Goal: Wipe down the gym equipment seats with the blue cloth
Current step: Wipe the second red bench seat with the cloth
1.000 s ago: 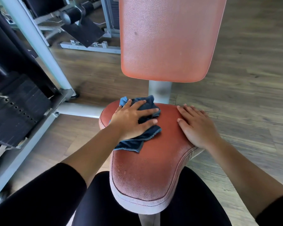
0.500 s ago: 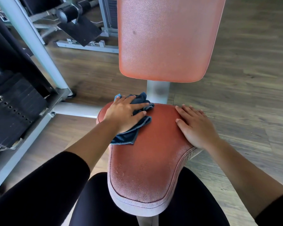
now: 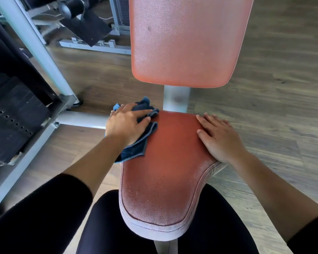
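Note:
A worn red padded seat [image 3: 165, 171] stands in front of me, with its red backrest [image 3: 187, 43] upright behind it. The crumpled blue cloth [image 3: 140, 145] lies on the seat's far left corner, partly hanging over the edge. My left hand [image 3: 126, 126] presses flat on the cloth with fingers straight, pointing right. My right hand [image 3: 218, 137] rests flat on the seat's far right edge, fingers straight, holding nothing.
A grey steel frame [image 3: 31, 44] and a black weight stack [image 3: 13, 114] stand close on the left. A grey post [image 3: 176, 98] joins seat and backrest. Another machine's black pad [image 3: 86, 28] sits at the back left. Wooden floor [image 3: 273, 88] lies to the right. My legs straddle the seat's front.
My left hand has slid the blue cloth leftward and toward the back, from the seat's middle to its far left corner. My right hand has stayed in place.

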Demonstrator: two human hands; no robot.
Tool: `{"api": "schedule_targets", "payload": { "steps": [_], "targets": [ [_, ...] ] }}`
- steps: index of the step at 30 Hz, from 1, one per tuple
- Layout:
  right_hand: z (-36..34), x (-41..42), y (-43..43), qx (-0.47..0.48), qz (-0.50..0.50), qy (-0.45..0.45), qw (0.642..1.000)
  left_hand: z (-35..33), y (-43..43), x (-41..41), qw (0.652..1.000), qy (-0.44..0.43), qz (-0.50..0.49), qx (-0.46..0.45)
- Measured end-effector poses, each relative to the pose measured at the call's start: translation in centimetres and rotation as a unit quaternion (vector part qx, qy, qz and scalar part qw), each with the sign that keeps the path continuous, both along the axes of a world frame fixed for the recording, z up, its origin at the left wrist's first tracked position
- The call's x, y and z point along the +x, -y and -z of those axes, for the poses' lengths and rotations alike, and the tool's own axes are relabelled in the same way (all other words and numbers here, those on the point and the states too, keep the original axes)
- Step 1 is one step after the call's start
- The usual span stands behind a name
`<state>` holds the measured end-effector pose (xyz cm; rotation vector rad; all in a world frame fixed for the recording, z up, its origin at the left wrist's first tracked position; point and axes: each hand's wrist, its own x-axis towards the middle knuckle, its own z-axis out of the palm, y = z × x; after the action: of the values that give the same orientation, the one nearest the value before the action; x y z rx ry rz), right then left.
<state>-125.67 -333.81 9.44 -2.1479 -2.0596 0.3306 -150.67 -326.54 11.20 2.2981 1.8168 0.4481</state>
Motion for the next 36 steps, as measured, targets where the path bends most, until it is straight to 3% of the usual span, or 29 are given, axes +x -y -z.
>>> {"api": "schedule_targets", "payload": {
  "steps": [8, 16, 27, 31, 36],
  "targets": [
    [-0.1, 0.0, 0.0, 0.002, 0.006, -0.001, 1.000, 0.4, 5.0, 0.0, 1.000, 0.013, -0.027, -0.001],
    [0.0, 0.1, -0.2, -0.004, 0.003, 0.019, 1.000, -0.4, 1.7, 2.2, 0.976, 0.008, -0.198, -0.091],
    [-0.9, -1.4, -0.3, -0.018, 0.004, 0.011, 1.000, -2.1, 11.0, 0.4, 0.967, 0.126, -0.178, -0.134],
    [-1.5, -3.5, 0.3, -0.018, -0.074, -0.029, 0.997, -1.4, 7.5, 0.6, 0.963, 0.115, -0.213, -0.119],
    [-1.4, -3.3, 0.1, -0.020, -0.085, -0.027, 0.996, -0.7, 4.6, 0.3, 0.969, 0.070, -0.213, -0.108]
  ]
}}
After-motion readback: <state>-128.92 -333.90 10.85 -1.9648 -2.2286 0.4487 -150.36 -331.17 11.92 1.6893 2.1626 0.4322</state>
